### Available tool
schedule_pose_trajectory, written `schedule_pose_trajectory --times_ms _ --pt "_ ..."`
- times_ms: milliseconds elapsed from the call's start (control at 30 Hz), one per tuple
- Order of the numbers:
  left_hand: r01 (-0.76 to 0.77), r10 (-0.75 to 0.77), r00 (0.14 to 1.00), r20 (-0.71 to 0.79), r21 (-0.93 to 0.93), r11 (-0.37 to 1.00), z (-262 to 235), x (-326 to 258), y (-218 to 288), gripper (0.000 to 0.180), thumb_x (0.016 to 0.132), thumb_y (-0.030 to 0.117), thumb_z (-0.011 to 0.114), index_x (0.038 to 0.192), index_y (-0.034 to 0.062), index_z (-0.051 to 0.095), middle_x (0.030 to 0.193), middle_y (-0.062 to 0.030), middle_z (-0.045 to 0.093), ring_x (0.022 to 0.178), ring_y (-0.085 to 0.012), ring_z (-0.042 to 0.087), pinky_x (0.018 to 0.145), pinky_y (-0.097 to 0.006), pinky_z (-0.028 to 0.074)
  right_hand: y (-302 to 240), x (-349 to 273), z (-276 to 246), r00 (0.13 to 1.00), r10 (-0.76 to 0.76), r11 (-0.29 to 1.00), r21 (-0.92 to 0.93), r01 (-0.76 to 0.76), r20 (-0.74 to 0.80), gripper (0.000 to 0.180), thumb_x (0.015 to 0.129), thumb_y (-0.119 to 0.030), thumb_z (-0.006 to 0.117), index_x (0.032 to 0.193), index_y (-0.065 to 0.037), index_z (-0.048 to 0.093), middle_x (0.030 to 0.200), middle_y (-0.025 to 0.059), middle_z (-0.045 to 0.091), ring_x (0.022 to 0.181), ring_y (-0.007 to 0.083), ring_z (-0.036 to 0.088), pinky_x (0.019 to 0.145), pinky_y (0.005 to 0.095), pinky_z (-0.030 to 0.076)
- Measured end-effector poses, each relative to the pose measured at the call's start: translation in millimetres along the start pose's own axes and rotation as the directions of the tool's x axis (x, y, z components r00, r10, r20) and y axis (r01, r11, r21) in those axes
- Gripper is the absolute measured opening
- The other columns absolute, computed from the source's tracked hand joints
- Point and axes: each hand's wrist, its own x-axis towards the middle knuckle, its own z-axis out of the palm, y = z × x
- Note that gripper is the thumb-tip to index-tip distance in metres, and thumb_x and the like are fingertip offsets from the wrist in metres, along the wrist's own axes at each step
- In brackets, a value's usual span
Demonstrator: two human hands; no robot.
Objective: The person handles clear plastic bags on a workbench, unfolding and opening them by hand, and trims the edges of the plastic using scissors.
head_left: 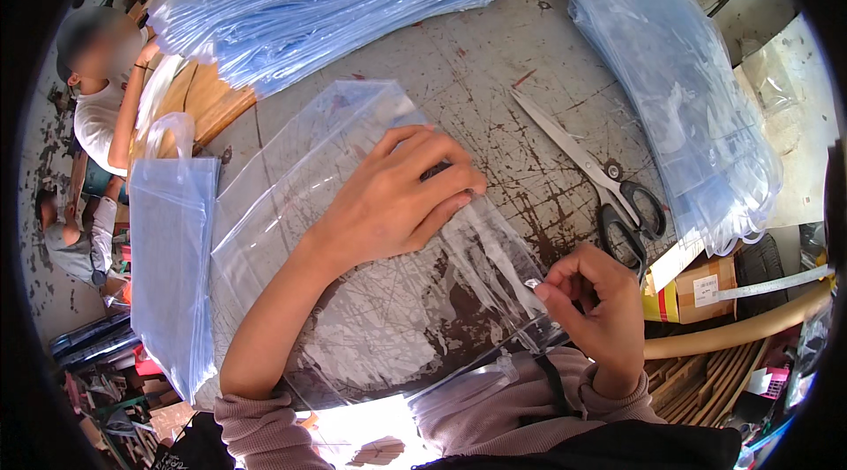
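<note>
a clear plastic bag is laid flat and slantwise on the scratched grey worktop, so that the marks of the worktop are seen through it. it is large, rectangular and glossy, with light glare across its lower part. its upper portion is pressed down under the fingers of the left hand. a zip strip is carried along its right edge, and a small pale slider on that strip is pinched between the fingers of the right hand. the bag's near corner is overhung past the worktop edge.
</note>
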Motion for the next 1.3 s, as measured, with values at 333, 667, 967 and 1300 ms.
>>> schedule_pose_trajectory --times_ms 333,667,967,1300 --pt "-0.001 0.001 1.0 -0.005 -0.014 1.0 -0.2 -1.2 0.5 0.021 0.074 0.005 0.069 0.093 0.0105 0.061 0.097 -0.005 0.057 0.097 -0.0258 0.055 0.089 -0.039 0.04 0.0 2.1 -0.6 1.0 0.012 0.997 0.076 -0.012 0.005 0.007 0.078 -0.004 0.067 0.079 -0.001 0.06 0.069 0.0054 0.056 0.057 0.0124 0.05 0.052 0.0246 0.04" --pt "-0.007 0.007 1.0 -0.001 0.0 1.0 0.1 -2.6 -1.0 0.021 0.074 0.005 0.069 0.093 0.01 0.061 0.098 -0.0052 0.057 0.098 -0.0258 0.055 0.09 -0.039 0.041 2.6 5.2 0.1 0.999 -0.038 0.997 0.065 0.037 0.004 0.006 0.077 -0.002 0.067 0.078 -0.001 0.061 0.068 0.005 0.056 0.054 0.0115 0.05 0.05 0.0239 0.038" --pt "-0.031 0.031 0.999 -0.032 0.009 0.999 -0.3 -2.2 0.5 0.022 0.072 0.002 0.068 0.092 0.0096 0.06 0.097 -0.0052 0.057 0.097 -0.0254 0.056 0.09 -0.04 0.042 15.9 12.5 -3.2 0.989 -0.148 0.976 0.167 0.142 0.024 0.006 0.078 -0.003 0.067 0.075 0.0 0.062 0.065 0.0037 0.055 0.051 0.0089 0.047 0.046 0.023 0.034" --pt "-0.026 0.027 0.999 -0.022 0.017 1.0 -0.9 -1.4 2.2 0.021 0.073 0.002 0.067 0.092 0.0093 0.06 0.097 -0.0054 0.058 0.096 -0.0258 0.056 0.091 -0.04 0.042 16.7 12.0 -1.9 0.989 -0.145 0.979 0.147 0.142 0.008 0.006 0.079 -0.003 0.066 0.075 0.0 0.062 0.065 0.0034 0.054 0.052 0.0088 0.046 0.046 0.0228 0.034"
